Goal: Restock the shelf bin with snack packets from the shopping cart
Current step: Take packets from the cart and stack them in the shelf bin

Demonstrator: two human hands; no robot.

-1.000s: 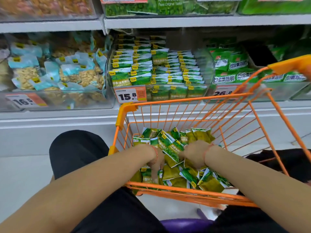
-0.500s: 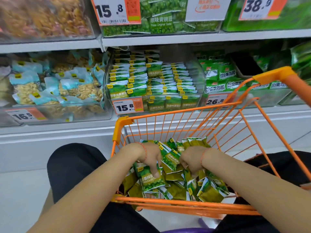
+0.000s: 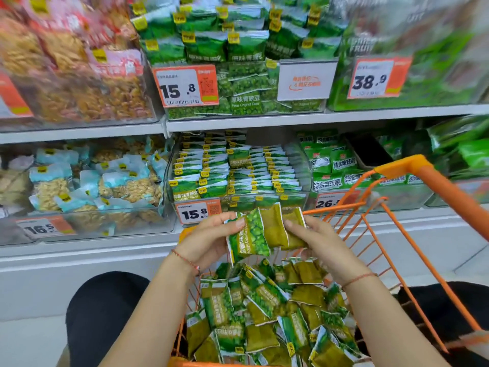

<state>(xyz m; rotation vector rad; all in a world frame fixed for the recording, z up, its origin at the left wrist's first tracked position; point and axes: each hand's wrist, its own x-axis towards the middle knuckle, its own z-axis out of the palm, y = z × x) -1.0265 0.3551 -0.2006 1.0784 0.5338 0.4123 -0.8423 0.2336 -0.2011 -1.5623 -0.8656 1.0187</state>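
- Hands, raised: your left hand (image 3: 211,241) and right hand (image 3: 316,241) have come up out of the shopping cart (image 3: 412,260) and now grasp a small fan of snack packets (image 3: 264,231) between them, the left thumb pressed on the green printed face, the right fingers curled round the olive backs.
- Held packets: you carry them above the heap, in front of the 15.8 price tag (image 3: 197,213) of the shelf bin (image 3: 238,176); they do not touch the bin.
- Meaning for the task: the pick-up looks complete, and the step in hand is judged to be squaring the fan before you reach forward to the bin.
- Remaining stock: loose packets (image 3: 264,313) lie jumbled in the cart, so much of the restocking is still ahead of you.
- Target: the bin holds ordered rows of like packets, with the rear part looking less filled; exact room there cannot be told.
- Difference from earlier frames: both your hands were then buried in the heap, gathering; the view has since tilted upward, and an upper shelf (image 3: 291,117) with its own 15.8 and 38.9 tags now shows.
- Caution: your loose fan may shed a packet if you tip it.
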